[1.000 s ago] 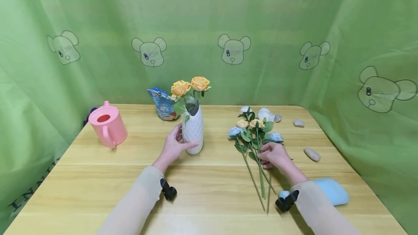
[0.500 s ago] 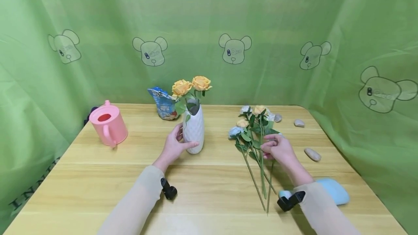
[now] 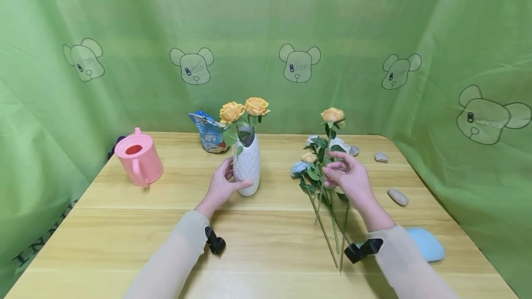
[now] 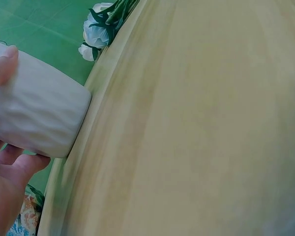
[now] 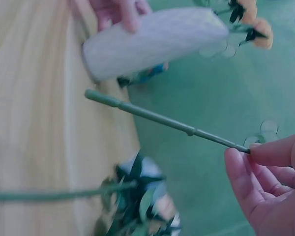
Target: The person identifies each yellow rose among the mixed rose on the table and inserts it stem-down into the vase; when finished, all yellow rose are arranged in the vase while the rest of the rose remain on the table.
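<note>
My left hand [image 3: 221, 184] grips the lower part of a white textured vase [image 3: 248, 170], thumb in front and fingers at its far side. Two orange roses [image 3: 256, 106] stand in the vase, which is upright on the table. Over the flower pile, my right hand [image 3: 350, 176] pinches the stem of a peach rose [image 3: 332, 115]. In the right wrist view its green stem [image 5: 162, 119] points free toward the vase, its end above the tabletop. Beneath lie loose roses, among them a pale blue rose [image 3: 299, 169] and another peach rose [image 3: 308, 157], with crossing stems.
A pink watering can [image 3: 139, 160] stands at the left, a blue packet [image 3: 211, 134] behind the vase. Several grey stones, including an oval stone [image 3: 397, 197], lie at the right. A light blue object [image 3: 426, 243] is partly behind my right sleeve. Green curtain [image 3: 245, 22] encloses the table.
My right hand has lifted the peach rose out of the pile, its bloom rising above the table's back edge and its stem clearing the others. The left hand and vase have stayed put.
</note>
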Available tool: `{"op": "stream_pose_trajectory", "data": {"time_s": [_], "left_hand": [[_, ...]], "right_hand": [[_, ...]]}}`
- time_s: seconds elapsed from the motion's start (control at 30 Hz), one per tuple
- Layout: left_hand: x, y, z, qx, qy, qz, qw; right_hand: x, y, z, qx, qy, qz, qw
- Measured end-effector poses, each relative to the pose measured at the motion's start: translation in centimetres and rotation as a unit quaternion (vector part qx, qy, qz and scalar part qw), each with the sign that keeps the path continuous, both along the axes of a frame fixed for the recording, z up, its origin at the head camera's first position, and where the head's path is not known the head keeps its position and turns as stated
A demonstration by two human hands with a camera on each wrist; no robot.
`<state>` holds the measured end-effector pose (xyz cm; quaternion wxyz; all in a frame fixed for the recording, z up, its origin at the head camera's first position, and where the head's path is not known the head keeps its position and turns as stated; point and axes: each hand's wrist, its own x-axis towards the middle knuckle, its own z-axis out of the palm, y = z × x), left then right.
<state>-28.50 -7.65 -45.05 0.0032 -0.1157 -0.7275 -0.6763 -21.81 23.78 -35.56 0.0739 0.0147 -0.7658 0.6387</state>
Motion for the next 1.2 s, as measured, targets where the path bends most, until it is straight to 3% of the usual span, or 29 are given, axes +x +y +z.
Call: {"op": "stream_pose_trajectory", "data": {"time_s": [0.17,0.27,0.5,0.77,0.9,1.2], "left_hand": [[0.0,0.1,-0.2,-0.002,0.011,0.008,0.9999],[0.0,0.1,-0.3,-0.003,0.015,0.012,0.9998],[-0.1,0.0,-0.5,-0.004,0.02,0.011,0.9997],[1.8,-0.1,2.5,-0.011,0.005,-0.013,0.9998],[1.8,-0.2,2.5,-0.011,0.004,-0.011,0.9999],[1.8,-0.1,2.4,-0.01,-0.001,-0.012,0.9999]], "right_hand": [[-0.4,-2.3,1.5,-0.067,0.057,0.01,0.996],[-0.7,-4.0,2.3,-0.117,0.114,0.001,0.987],[-1.5,-8.0,5.1,-0.202,0.273,-0.024,0.94],[-3.1,-11.5,8.2,-0.232,0.401,-0.052,0.885],[-4.0,-12.7,8.9,-0.206,0.428,-0.047,0.879],[-5.4,-14.3,8.1,-0.147,0.423,-0.054,0.892]]}}
